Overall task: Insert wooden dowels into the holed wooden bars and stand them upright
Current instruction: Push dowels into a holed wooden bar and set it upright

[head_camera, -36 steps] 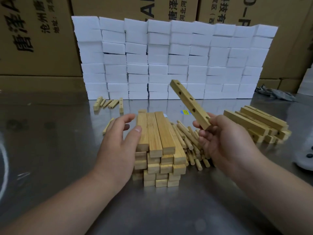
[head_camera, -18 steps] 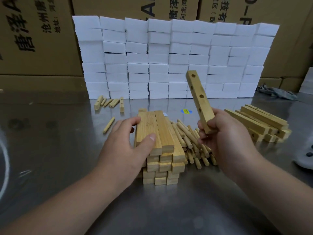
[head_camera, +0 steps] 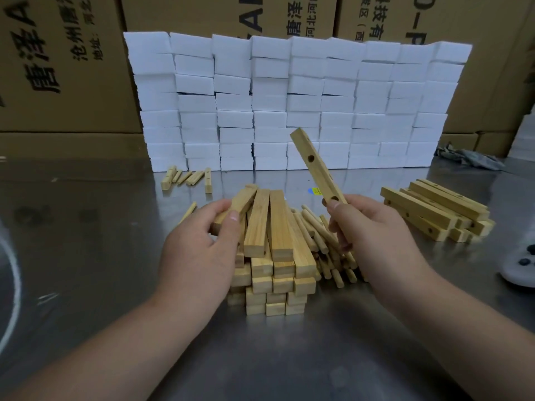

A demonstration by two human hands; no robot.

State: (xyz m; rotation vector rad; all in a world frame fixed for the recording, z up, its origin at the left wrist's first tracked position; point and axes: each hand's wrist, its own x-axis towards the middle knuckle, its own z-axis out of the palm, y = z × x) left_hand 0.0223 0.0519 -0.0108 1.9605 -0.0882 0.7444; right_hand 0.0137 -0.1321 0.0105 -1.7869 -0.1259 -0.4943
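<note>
At the middle of the steel table (head_camera: 86, 256), the stack of bars (head_camera: 278, 256) sits straight ahead of you. The loose dowels (head_camera: 321, 233) are heaped against its three o'clock side, so both parts lie within easy reach. Your right hand (head_camera: 373, 235) grips a holed bar (head_camera: 315, 166) by its lower end, fingers wrapped round it. The free end leans toward eleven o'clock with the holes facing you, likely so you can line up a dowel. Your left hand (head_camera: 199, 241) pinches the near end of the top bar (head_camera: 240, 204) at the stack's nine o'clock edge, thumb on top. Half a second ago that hand lay over the stack's top; now the bar's near end has swung out of line toward eight o'clock. The right-hand bar, then nearly upright, has tipped left and sits lower.
</note>
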